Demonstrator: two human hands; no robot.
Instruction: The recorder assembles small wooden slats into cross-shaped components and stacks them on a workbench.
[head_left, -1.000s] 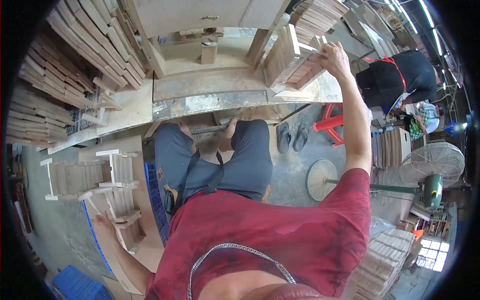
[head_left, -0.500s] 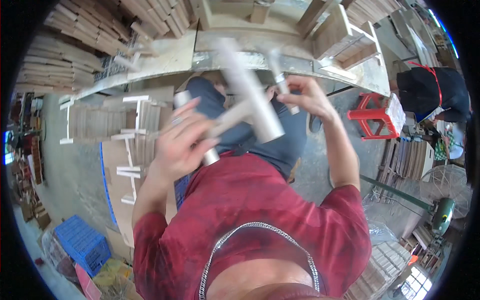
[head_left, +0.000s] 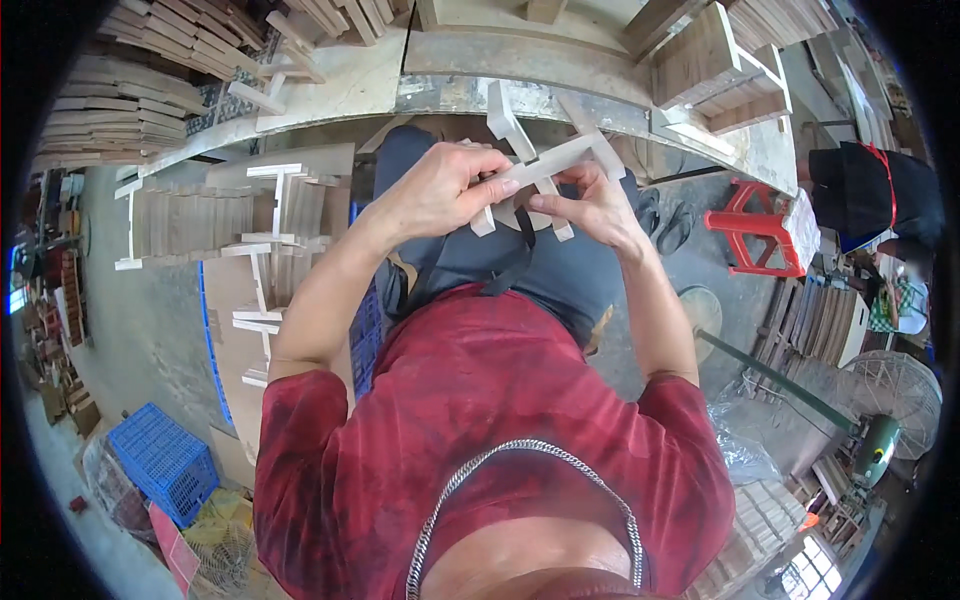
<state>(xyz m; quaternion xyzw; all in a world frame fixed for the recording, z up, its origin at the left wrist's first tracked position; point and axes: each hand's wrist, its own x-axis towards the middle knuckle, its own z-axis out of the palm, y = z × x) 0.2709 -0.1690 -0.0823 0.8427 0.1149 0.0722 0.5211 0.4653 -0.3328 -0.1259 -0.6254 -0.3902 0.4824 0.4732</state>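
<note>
Both my hands hold a frame of pale wooden bars (head_left: 560, 160) above my lap, just short of the bench edge. My left hand (head_left: 440, 192) has its fingers closed round the near left end of a bar. On the other side, the fingers and thumb of my right hand (head_left: 602, 210) pinch the wood near where the bars cross. One bar slants up toward the bench, and shorter ends stick out below the fingers. Whether the bars are one joined piece or two pieces put together, I cannot tell.
The workbench (head_left: 520, 93) runs across the front, with a wooden box-like assembly (head_left: 700, 70) at its right. Stacked boards (head_left: 195, 232) and H-shaped frames stand at left near a blue crate (head_left: 165, 462). A red stool (head_left: 752, 228), fan (head_left: 880, 445) and another person (head_left: 865, 190) are at right.
My hands have come together at the frame, which has turned and moved up toward the bench. The right hand had held a blurred stick-like piece apart from it.
</note>
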